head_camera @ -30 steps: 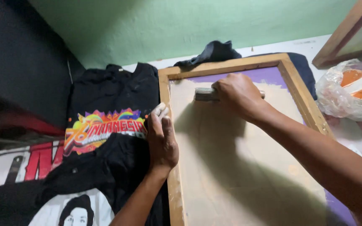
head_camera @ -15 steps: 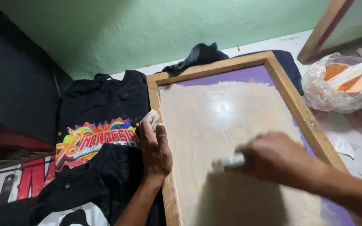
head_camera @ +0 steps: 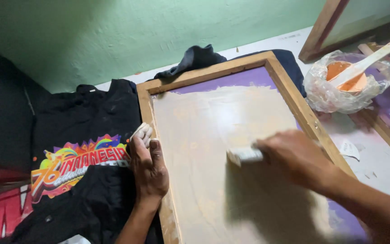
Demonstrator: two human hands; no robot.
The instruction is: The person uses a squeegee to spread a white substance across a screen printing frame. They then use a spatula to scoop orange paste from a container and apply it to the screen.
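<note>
A wooden-framed printing screen (head_camera: pixel 290 97) lies flat, its purple mesh covered with pale cream ink. My right hand (head_camera: pixel 296 158) is shut on a pale squeegee (head_camera: pixel 245 155) pressed onto the inked mesh near the middle. My left hand (head_camera: pixel 148 165) presses down on the frame's left rail, fingers resting on the wood, with a small whitish piece (head_camera: pixel 141 132) at its fingertips. A dark garment (head_camera: pixel 199 58) shows under the frame's far edge.
Black shirts with colourful prints (head_camera: pixel 75 160) are piled left of the frame. At the right, a plastic-wrapped bowl of orange ink (head_camera: pixel 344 77) holds a white spatula (head_camera: pixel 375 52). Another wooden frame (head_camera: pixel 326 27) leans at the far right, against a green wall (head_camera: pixel 113 27).
My right hand has drawn the squeegee from the far end of the screen toward me, down to the middle. The left hand has stayed on the left rail.
</note>
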